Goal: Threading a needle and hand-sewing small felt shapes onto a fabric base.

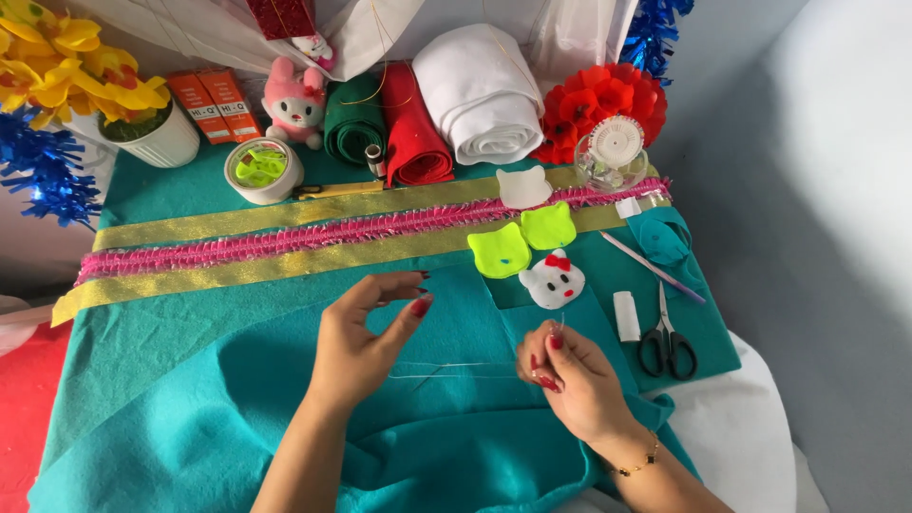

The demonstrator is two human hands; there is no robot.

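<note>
Orange boxes (214,105) — back left

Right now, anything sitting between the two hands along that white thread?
Nothing visible. The white thread runs free between the left hand and right hand, above bare teal felt. The white cat-face piece and scissors lie off to the side.

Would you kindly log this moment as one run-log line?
left hand: pinching white thread | right hand: pinching same thread | thread: stretched between hands | under: teal felt | nearby: white cat-face piece, scissors
</note>
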